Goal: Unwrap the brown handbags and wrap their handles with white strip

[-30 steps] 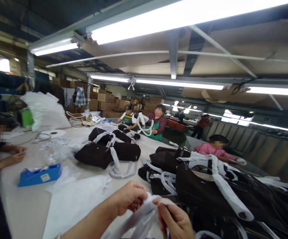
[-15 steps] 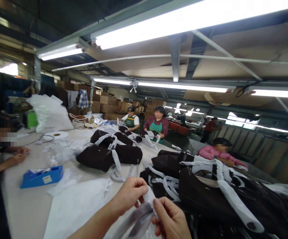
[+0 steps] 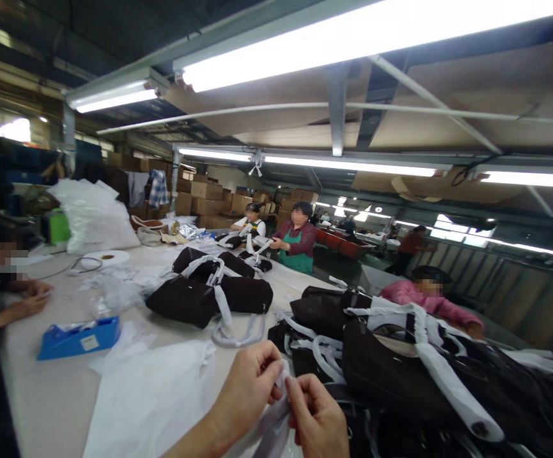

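Note:
At the lower middle of the head view, my left hand [image 3: 252, 378] pinches a pale wrapped bag strap [image 3: 276, 413] between thumb and fingers. Close beside it, my right hand [image 3: 317, 413] grips the same strap, fingertips almost meeting those of the left. The strap's white wrapping looks thin, like tissue or film, and its lower end runs out of view. Right of my hands lies a pile of dark brown bags [image 3: 391, 362] with white-wrapped handles. Left of them, white sheets [image 3: 152, 394] are spread over the table.
A blue tape dispenser [image 3: 79, 337] stands at the left on the pale table [image 3: 42, 407]. More dark bags [image 3: 209, 292] lie ahead, with a tape roll [image 3: 108, 257] and a heap of clear plastic [image 3: 95, 216] farther back. Co-workers sit or stand around the table.
Both my hands have shifted slightly left and drawn closer together on the strap. The co-worker in pink reaches toward the bag pile; the one in the green apron has turned left.

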Available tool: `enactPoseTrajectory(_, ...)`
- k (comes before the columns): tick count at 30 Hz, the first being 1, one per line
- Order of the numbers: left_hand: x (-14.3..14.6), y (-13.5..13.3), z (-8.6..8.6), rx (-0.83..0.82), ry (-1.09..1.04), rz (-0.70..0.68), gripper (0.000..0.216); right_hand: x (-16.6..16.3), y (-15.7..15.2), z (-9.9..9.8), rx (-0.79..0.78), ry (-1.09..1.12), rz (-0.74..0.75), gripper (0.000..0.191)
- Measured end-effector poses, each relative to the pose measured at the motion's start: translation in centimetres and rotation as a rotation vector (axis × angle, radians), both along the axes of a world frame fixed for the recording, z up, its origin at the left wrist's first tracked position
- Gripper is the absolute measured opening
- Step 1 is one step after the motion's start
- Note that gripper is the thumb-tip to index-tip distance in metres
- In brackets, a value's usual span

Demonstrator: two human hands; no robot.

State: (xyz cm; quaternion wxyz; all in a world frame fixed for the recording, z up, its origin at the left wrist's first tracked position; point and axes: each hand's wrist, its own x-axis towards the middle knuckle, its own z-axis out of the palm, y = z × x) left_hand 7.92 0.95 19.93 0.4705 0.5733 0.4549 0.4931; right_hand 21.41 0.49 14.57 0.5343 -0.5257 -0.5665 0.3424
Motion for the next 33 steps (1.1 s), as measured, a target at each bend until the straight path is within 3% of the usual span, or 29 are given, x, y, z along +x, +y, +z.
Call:
enactPoseTrajectory(14,-0.1,-1.3,-0.5,0.132,0.157,0.041,0.019,-0.4,0.0,-0.6,0.053,-0.006,-0.020,0.052)
enactPoseTrajectory(18,-0.2,-1.7,-0.7,0.171,0.201,0.039,0.020,-0.3,0.4,-1.2,0.009,0.074,0.045,0.048)
enactPoseTrajectory(22,-0.1,-1.9,-1.2,0.278,0.410,0.103,0.023,0.2,1.0,-2.0,-0.044,0.094,0.138,0.047)
enactPoseTrajectory(26,0.1,-2.1,-2.3,0.425,0.609,0.152,0.020,-0.2,0.9,-2.3,-0.008,0.085,0.127,0.040)
enactPoseTrajectory(29,-0.1,-2.4,-2.6,0.450,0.509,0.139,0.023,-1.1,0.4,-2.2,0.023,0.212,0.122,0.042)
enactPoseTrajectory(33,-0.6,-2.7,-1.6,0.344,0.312,0.072,0.034,-1.6,-0.1,-1.9,0.027,0.349,0.201,0.044)
